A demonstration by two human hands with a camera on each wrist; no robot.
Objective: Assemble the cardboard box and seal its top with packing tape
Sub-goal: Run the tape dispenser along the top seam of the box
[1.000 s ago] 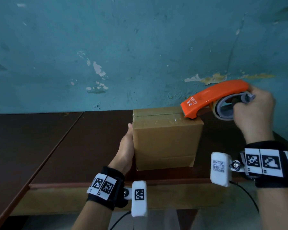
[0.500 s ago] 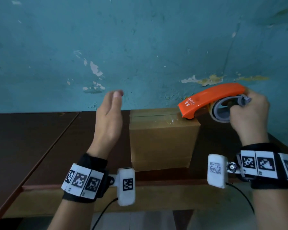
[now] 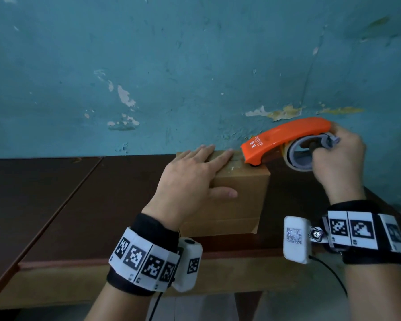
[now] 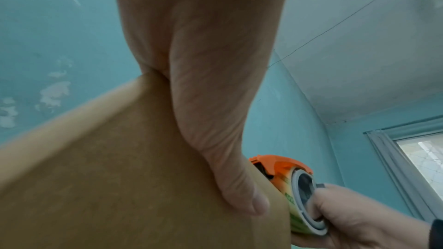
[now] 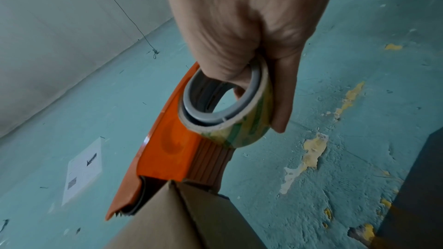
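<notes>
Fingers (image 3: 218, 156) of the left hand (image 3: 190, 179) lying straight and flat on top of the cardboard box (image 3: 239, 200), thumb pressed on the near side. Right hand (image 3: 336, 163) curled tight round the orange tape dispenser (image 3: 285, 140), fingers hooked through the grey ring in the tape roll (image 3: 299, 158). Front end of the dispenser down on the right edge of the box top, just beside the left fingertips. Box standing on the dark brown table (image 3: 56, 205), close to the blue wall (image 3: 171, 66) with peeling paint. From the head view, both hands and the whole box at once. From the left wrist view, only the thumb (image 4: 239, 186) against the brown side, with the roll and right hand behind it; top of the box hidden. From the right wrist view, the saw-toothed cutter (image 5: 120, 214) at the dispenser's tip, touching the box corner, and green and yellow print on the roll. White paper sheet (image 5: 82, 170) stuck on the wall, seen only there.
</notes>
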